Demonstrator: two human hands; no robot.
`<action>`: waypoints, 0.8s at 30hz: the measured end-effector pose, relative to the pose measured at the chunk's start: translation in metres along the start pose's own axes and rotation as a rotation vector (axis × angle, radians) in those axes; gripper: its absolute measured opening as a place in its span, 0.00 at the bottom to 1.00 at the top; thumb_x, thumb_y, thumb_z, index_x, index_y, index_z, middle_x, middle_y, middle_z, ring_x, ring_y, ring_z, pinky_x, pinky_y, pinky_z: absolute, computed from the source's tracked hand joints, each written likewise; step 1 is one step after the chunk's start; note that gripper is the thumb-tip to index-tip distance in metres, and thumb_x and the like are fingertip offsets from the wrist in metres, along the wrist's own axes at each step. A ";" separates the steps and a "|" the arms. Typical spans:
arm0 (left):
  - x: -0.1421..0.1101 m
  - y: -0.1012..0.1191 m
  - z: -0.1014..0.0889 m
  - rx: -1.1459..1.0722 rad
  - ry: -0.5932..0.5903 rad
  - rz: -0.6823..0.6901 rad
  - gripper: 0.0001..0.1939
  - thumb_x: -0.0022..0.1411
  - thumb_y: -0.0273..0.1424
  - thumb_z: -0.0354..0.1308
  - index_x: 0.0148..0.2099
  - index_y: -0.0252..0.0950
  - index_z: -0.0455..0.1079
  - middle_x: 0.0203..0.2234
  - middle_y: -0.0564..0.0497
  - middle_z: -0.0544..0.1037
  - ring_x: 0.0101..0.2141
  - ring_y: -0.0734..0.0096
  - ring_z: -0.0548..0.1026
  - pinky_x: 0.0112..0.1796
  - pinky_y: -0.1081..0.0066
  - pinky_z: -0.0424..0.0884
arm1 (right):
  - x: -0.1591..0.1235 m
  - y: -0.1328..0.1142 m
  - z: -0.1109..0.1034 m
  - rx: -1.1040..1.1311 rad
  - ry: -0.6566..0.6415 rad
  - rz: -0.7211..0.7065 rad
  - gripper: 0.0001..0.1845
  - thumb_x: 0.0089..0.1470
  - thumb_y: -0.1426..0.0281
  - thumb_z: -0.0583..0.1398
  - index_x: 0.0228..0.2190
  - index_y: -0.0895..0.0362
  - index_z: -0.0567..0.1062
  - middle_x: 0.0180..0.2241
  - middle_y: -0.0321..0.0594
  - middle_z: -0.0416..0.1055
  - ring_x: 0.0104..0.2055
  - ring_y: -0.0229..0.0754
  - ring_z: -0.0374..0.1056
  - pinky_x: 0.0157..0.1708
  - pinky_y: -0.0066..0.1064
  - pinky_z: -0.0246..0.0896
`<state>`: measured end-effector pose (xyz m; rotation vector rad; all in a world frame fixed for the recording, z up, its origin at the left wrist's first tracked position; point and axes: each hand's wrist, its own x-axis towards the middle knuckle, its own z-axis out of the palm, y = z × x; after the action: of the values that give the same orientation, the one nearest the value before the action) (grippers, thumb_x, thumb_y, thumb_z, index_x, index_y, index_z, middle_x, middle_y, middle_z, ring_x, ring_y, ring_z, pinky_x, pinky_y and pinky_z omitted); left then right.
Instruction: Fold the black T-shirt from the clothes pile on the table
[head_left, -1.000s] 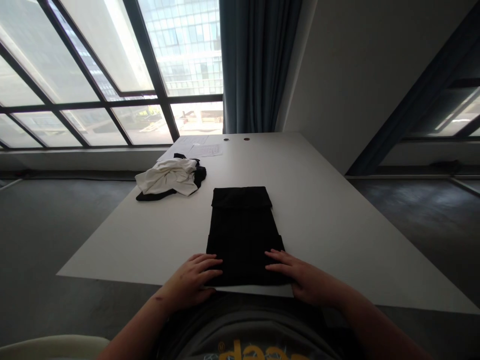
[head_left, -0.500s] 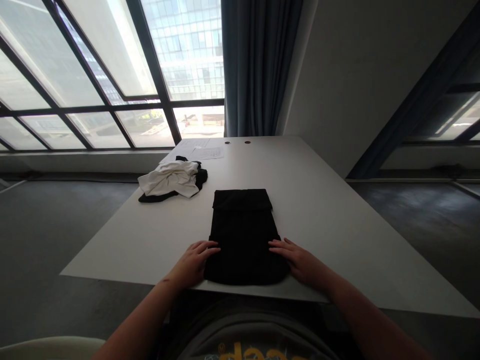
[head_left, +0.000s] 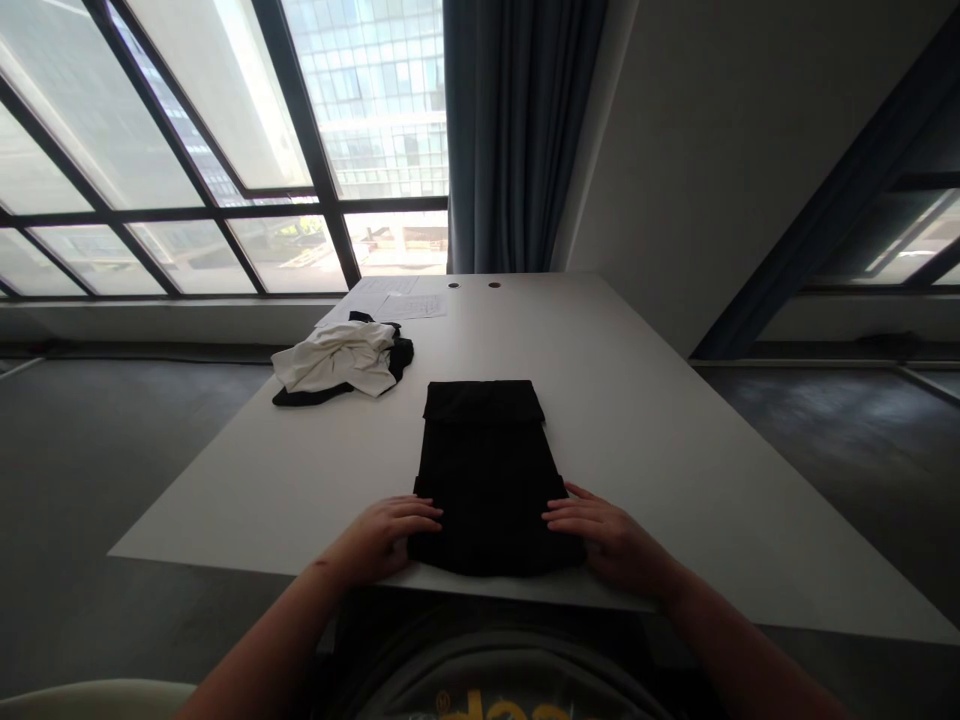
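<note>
A folded black garment [head_left: 491, 470] lies flat near the front edge of the white table, its far end turned over in a band. Over its left side rests my left hand [head_left: 386, 535], fingers stretched out on the cloth. My right hand [head_left: 607, 535] lies across the opposite side in the same way, fingers extended and slightly apart. Both thumbs are mostly hidden, and whether they reach under the cloth cannot be seen.
On the white table [head_left: 645, 430], a crumpled pile of white and black clothing [head_left: 341, 358] sits to the left. Printed papers [head_left: 412, 304] lie behind it, near two round holes at the far end. Windows and a blue curtain [head_left: 517, 140] stand beyond.
Both hands have slid slightly toward me along the sides of the black garment. The garment's near edge sits a little lower in view, and its fold looks the same.
</note>
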<state>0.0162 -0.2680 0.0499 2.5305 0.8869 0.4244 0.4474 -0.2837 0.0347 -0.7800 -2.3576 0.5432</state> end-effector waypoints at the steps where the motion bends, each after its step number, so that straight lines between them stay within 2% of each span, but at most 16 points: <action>1: -0.002 0.002 -0.004 -0.025 -0.004 -0.016 0.37 0.49 0.17 0.52 0.59 0.48 0.74 0.59 0.54 0.78 0.61 0.63 0.73 0.61 0.59 0.70 | 0.000 -0.005 -0.003 0.016 0.014 0.013 0.31 0.52 0.83 0.57 0.54 0.48 0.79 0.52 0.41 0.80 0.58 0.48 0.74 0.68 0.53 0.59; 4: -0.008 0.013 -0.018 -0.104 0.022 -0.062 0.34 0.55 0.19 0.52 0.61 0.47 0.72 0.57 0.53 0.79 0.56 0.65 0.78 0.58 0.63 0.73 | 0.002 -0.021 -0.014 0.060 0.047 0.123 0.22 0.59 0.76 0.58 0.52 0.50 0.80 0.49 0.43 0.81 0.54 0.49 0.77 0.58 0.44 0.71; 7: -0.010 0.031 -0.032 -0.162 0.086 -0.114 0.23 0.63 0.25 0.53 0.58 0.45 0.73 0.50 0.51 0.83 0.49 0.64 0.81 0.51 0.65 0.75 | 0.007 -0.038 -0.028 0.148 0.068 0.229 0.12 0.64 0.66 0.59 0.44 0.52 0.81 0.41 0.45 0.83 0.42 0.48 0.80 0.44 0.36 0.75; 10: -0.009 0.049 -0.042 -0.181 0.177 -0.189 0.14 0.67 0.31 0.53 0.51 0.42 0.76 0.40 0.49 0.85 0.41 0.62 0.82 0.44 0.65 0.76 | 0.013 -0.051 -0.042 0.249 0.109 0.283 0.15 0.65 0.58 0.59 0.39 0.55 0.81 0.33 0.44 0.81 0.33 0.46 0.77 0.36 0.34 0.73; 14: 0.004 0.058 -0.042 -0.254 0.370 -0.310 0.14 0.69 0.37 0.51 0.48 0.38 0.74 0.32 0.50 0.81 0.32 0.65 0.78 0.37 0.67 0.74 | 0.022 -0.052 -0.048 0.397 0.209 0.447 0.19 0.63 0.53 0.61 0.35 0.57 0.81 0.27 0.40 0.76 0.29 0.43 0.72 0.31 0.33 0.68; 17: 0.028 0.049 -0.035 -0.282 0.553 -0.419 0.16 0.72 0.42 0.48 0.49 0.38 0.71 0.34 0.50 0.80 0.35 0.63 0.78 0.39 0.66 0.73 | 0.037 -0.037 -0.041 0.525 0.350 0.613 0.22 0.59 0.50 0.63 0.37 0.57 0.81 0.29 0.39 0.76 0.30 0.43 0.71 0.31 0.33 0.68; 19: 0.052 0.035 -0.030 -0.267 0.612 -0.493 0.17 0.74 0.43 0.46 0.49 0.39 0.70 0.37 0.50 0.80 0.39 0.61 0.78 0.42 0.65 0.73 | 0.054 -0.021 -0.033 0.568 0.447 0.694 0.25 0.58 0.49 0.62 0.42 0.57 0.80 0.32 0.40 0.78 0.34 0.45 0.73 0.34 0.35 0.69; 21: 0.079 0.016 -0.026 -0.211 0.616 -0.578 0.16 0.75 0.43 0.45 0.49 0.40 0.68 0.37 0.48 0.81 0.41 0.58 0.79 0.43 0.63 0.73 | 0.075 -0.001 -0.025 0.499 0.528 0.739 0.25 0.59 0.50 0.60 0.45 0.57 0.80 0.35 0.41 0.79 0.38 0.47 0.74 0.38 0.35 0.68; 24: 0.115 -0.016 -0.021 -0.046 0.516 -0.745 0.15 0.75 0.39 0.46 0.54 0.38 0.66 0.38 0.43 0.82 0.42 0.52 0.81 0.42 0.61 0.72 | 0.103 0.031 -0.014 0.188 0.548 0.814 0.21 0.62 0.56 0.54 0.41 0.57 0.80 0.35 0.43 0.79 0.39 0.48 0.74 0.40 0.35 0.66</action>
<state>0.0858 -0.1761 0.0771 1.8622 1.8711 0.8321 0.4014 -0.1918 0.0707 -1.5664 -1.4099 0.7395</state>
